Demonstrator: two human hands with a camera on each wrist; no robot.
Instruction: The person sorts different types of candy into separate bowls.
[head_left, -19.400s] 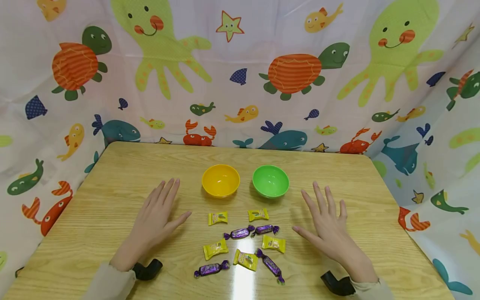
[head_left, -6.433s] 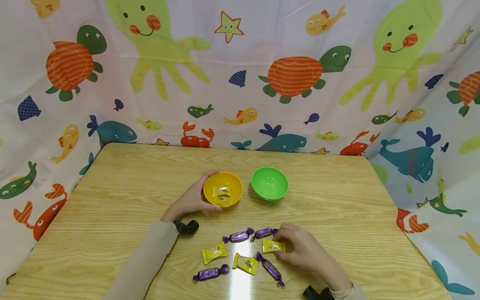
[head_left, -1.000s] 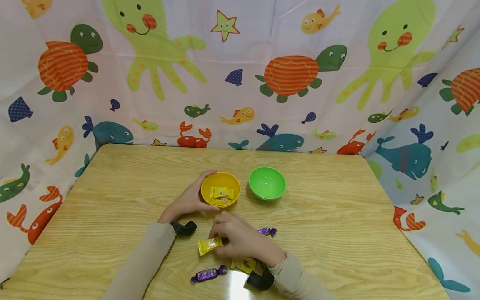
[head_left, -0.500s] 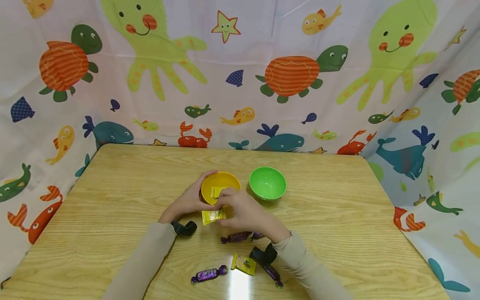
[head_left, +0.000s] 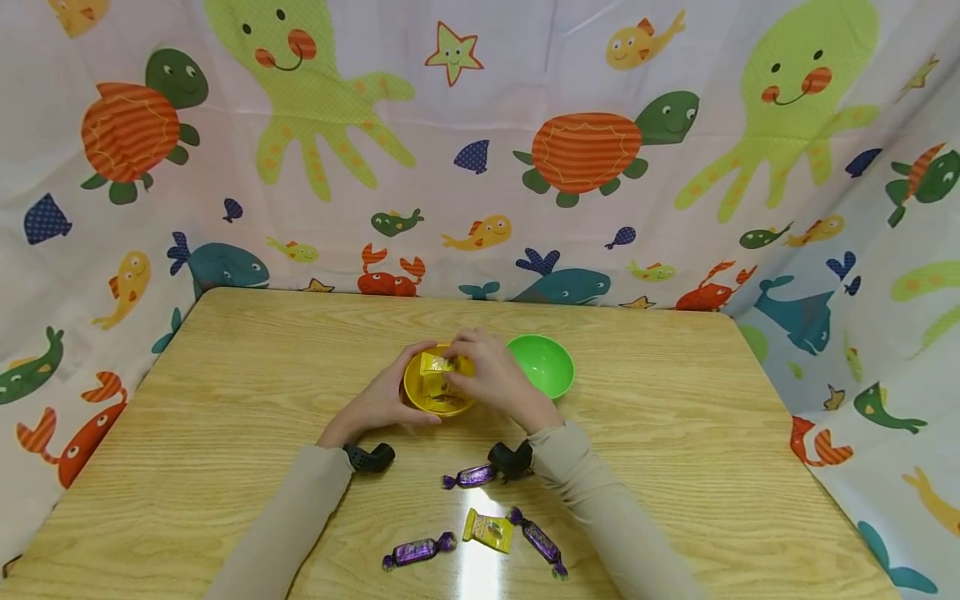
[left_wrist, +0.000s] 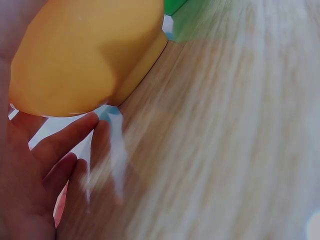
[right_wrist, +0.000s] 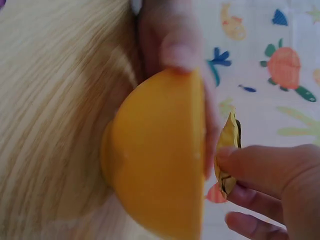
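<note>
My left hand (head_left: 378, 402) holds the yellow bowl (head_left: 412, 390) from its left side, thumb at the near wall and fingers round the far side. In the left wrist view, fingertips lie against the underside of the bowl (left_wrist: 85, 55). Above the rim, my right hand (head_left: 495, 377) pinches a yellow-wrapped candy (head_left: 435, 363) between thumb and fingers. The right wrist view shows this candy (right_wrist: 229, 140) beyond the bowl's rim, apart from it. More yellow candies (head_left: 435, 386) lie inside the bowl, partly covered by the held one.
The green bowl (head_left: 546, 367) stands right of the yellow one, partly behind my right hand. Nearer me lie a yellow candy (head_left: 488, 530) and purple twist-wrapped candies (head_left: 416, 550), one mostly hidden under the right wrist camera (head_left: 512, 458). A patterned curtain (head_left: 480, 183) hangs behind the table.
Earlier, the yellow candies lay on the table and the bowl was empty. Over the last second my right hand lifted one from the table to above the bowl; my left hand stayed put.
</note>
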